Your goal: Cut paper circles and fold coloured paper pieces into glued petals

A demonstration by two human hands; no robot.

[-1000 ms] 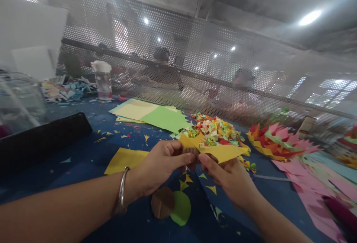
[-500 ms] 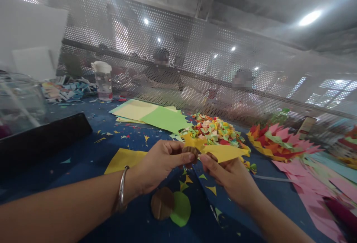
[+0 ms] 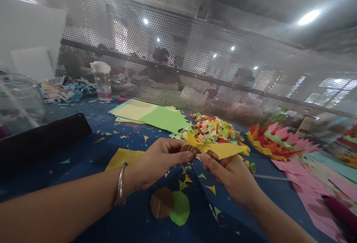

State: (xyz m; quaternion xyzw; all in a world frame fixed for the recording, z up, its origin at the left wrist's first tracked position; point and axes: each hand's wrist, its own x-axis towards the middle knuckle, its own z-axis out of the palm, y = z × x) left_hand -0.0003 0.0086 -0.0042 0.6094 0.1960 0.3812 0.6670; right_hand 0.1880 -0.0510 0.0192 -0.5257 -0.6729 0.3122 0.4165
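Observation:
In front of me both hands pinch a strip of yellow paper (image 3: 225, 151) above the blue tabletop. My left hand (image 3: 158, 163) has its thumb and fingers closed on the left end, where a brown ridged piece (image 3: 189, 148) also shows at the fingertips. My right hand (image 3: 232, 174) grips the paper from below, and its longer part sticks out to the right. Below the hands lie a brown disc (image 3: 161, 203) and a green paper disc (image 3: 180, 209), touching. A yellow paper sheet (image 3: 122, 157) lies partly behind my left wrist.
A heap of small coloured paper pieces (image 3: 214, 128) sits just beyond the hands. Coloured sheets (image 3: 164, 116) lie behind, a folded-paper ring (image 3: 279, 141) and pink paper (image 3: 304, 191) at right. A black object (image 3: 44, 135), a jar (image 3: 19, 98) and a bottle (image 3: 102, 81) stand left.
The yellow paper between my fingertips has shifted and turned slightly. Both hands keep their pinch in nearly the same place.

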